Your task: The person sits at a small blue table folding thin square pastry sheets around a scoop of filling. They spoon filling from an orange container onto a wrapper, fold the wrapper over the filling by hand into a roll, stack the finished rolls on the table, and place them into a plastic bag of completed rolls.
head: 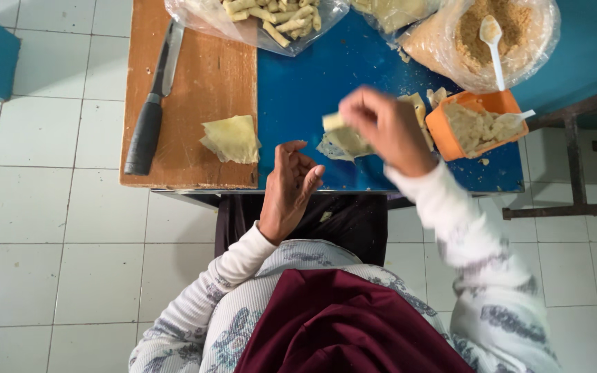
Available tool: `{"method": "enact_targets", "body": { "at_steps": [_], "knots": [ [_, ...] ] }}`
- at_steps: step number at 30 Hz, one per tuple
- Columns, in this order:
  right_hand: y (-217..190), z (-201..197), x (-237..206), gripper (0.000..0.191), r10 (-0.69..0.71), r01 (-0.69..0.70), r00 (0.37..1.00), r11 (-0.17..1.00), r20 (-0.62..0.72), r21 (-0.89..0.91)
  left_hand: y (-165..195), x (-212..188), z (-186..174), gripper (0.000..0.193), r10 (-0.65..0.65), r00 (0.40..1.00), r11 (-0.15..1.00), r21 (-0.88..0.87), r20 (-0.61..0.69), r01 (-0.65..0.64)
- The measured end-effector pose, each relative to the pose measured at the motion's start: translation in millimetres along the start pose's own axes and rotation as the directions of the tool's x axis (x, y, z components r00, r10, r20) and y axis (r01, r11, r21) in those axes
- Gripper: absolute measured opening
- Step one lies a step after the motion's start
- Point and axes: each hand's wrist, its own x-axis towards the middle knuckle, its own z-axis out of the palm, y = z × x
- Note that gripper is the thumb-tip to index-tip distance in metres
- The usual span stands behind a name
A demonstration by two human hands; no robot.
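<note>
Pinching grip of right hand (388, 128) lifts a pale, thin wrapper (343, 138); left hand (288, 183) hangs spread.

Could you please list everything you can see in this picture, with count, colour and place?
table: one, blue, centre
cutting board: one, brown wood, table's left part
knife: one, black handle, on the board's left edge
wrapper stack: one, pale yellow, on the board
wrapper: one, pale yellow, under the right hand
orange tub: one, holding filling, table's right
bag of crumbs: one, clear, with a white spoon
bag of rolls: one, clear, top
left hand: empty, at the table edge
right hand: pinching a wrapper piece
</note>
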Motion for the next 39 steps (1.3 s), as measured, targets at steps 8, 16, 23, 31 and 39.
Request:
{"method": "enact_targets", "body": {
  "at_steps": [8,16,23,31,39],
  "knots": [
    [39.2,-47.2,102.1,0.033,-0.301,0.324,0.839,0.946,-0.454,-0.029,13.0,12.8,-3.5,0.033,0.253,0.967,0.927,0.295,-0.034,-0.232],
    [64.4,-132.3,-17.8,0.014,-0.221,0.051,0.89,0.917,-0.399,-0.395,3.0,41.2,12.2,0.039,0.384,0.923,0.695,0.653,0.018,-0.301],
    [105.6,-125.8,-39.1,0.019,-0.183,-0.178,0.916,0.611,-0.357,-0.771,-1.7,47.6,23.4,0.037,0.333,0.943,0.663,0.706,0.021,-0.25],
    [135.4,-122.2,-32.4,0.016,-0.115,-0.288,0.897,0.583,-0.428,-0.76,-3.5,39.2,22.7,0.033,0.325,0.946,0.685,0.689,0.002,-0.237],
    [111.2,-132.7,-40.9,0.009,-0.276,-0.183,0.87,0.589,-0.409,-0.787,-1.2,37.3,25.7,0.022,0.341,0.94,0.71,0.656,-0.001,-0.257]
  ]
}}
